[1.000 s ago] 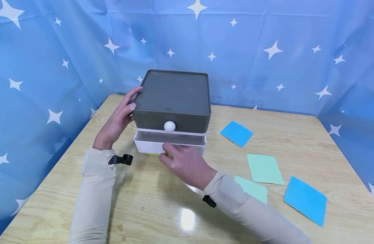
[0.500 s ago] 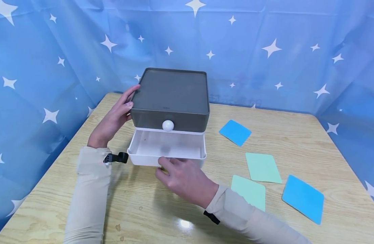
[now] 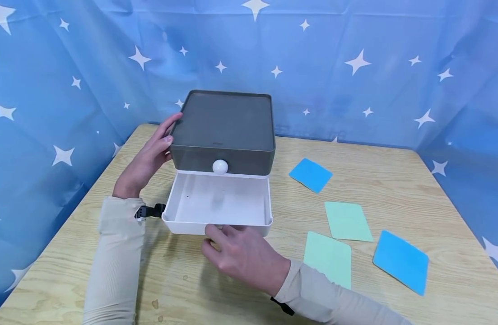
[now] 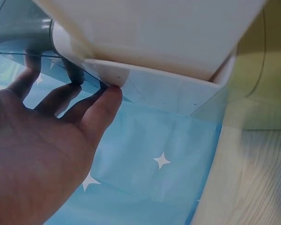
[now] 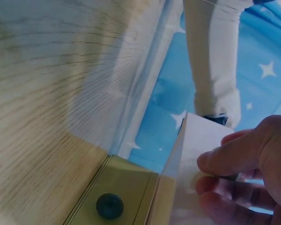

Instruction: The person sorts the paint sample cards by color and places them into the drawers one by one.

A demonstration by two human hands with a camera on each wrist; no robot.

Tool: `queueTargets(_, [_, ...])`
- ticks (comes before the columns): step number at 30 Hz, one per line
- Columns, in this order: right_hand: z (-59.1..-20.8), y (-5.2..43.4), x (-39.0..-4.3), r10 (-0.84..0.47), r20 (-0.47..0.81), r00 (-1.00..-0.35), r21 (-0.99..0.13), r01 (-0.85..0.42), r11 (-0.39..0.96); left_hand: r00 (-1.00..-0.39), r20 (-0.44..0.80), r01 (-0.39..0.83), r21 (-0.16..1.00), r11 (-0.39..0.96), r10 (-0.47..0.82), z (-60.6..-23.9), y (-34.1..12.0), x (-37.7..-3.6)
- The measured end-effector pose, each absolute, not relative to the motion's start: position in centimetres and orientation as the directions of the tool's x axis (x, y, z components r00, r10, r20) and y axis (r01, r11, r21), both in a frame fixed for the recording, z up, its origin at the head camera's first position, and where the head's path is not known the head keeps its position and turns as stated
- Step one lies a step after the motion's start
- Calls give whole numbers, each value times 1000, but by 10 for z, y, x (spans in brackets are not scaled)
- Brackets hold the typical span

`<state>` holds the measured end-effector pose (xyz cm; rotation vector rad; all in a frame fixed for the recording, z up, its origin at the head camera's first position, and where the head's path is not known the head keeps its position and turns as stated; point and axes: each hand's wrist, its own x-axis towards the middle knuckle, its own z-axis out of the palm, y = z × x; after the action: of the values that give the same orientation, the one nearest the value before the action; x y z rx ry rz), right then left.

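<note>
A small desktop drawer unit [image 3: 226, 119] with a dark grey top and a round white knob [image 3: 220, 167] stands on the table. Below its grey front, a white drawer [image 3: 216, 198] is pulled well out, with no contents showing. My right hand [image 3: 244, 255] is at the drawer's front, thumb and fingers pinching its knob; the knob is mostly hidden, a yellowish edge showing in the right wrist view. Against the unit's left side rests my left hand [image 3: 147, 155], fingers extended and spread, fingertips touching the wall. Beneath, an olive drawer front [image 5: 136, 176] bears a dark knob [image 5: 109, 206].
On the right half of the wooden table [image 3: 395, 189] lie two blue cards, one farther back [image 3: 311, 175] and one nearer [image 3: 401, 262]. Between them are two pale green cards [image 3: 348, 221]. A blue star-patterned curtain [image 3: 314, 81] hangs behind and at both sides.
My right hand has drawn the white drawer toward me, from slightly open to far out, baring its inside. My left hand has stayed against the unit's side.
</note>
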<state>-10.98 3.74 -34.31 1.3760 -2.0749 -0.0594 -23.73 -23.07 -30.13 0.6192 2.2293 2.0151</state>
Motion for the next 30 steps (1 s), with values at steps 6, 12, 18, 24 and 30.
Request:
queueTargets(6, [-334, 42, -107, -849, 484, -212, 372, -829, 419, -917, 216, 246, 968, 49, 335, -303, -232, -238])
queueTargets(12, [-285, 70, -106, -700, 714, -11, 297, -901, 317, -918, 214, 244, 968, 51, 335, -302, -229, -239])
queueTargets(18, [-251, 113, -126, -514, 857, -39, 188, -904, 383, -922, 203, 244, 966, 87, 328, -305, -229, -237])
queueTargets(24, [-250, 148, -161, -530, 762, -372, 6, -815, 580, -922, 210, 251, 964, 87, 325, -305, -229, -236])
queueTargets(30, [-279, 173, -215, -474, 624, -621, -115, -674, 730, -919, 218, 253, 965, 66, 330, -306, -230, -238])
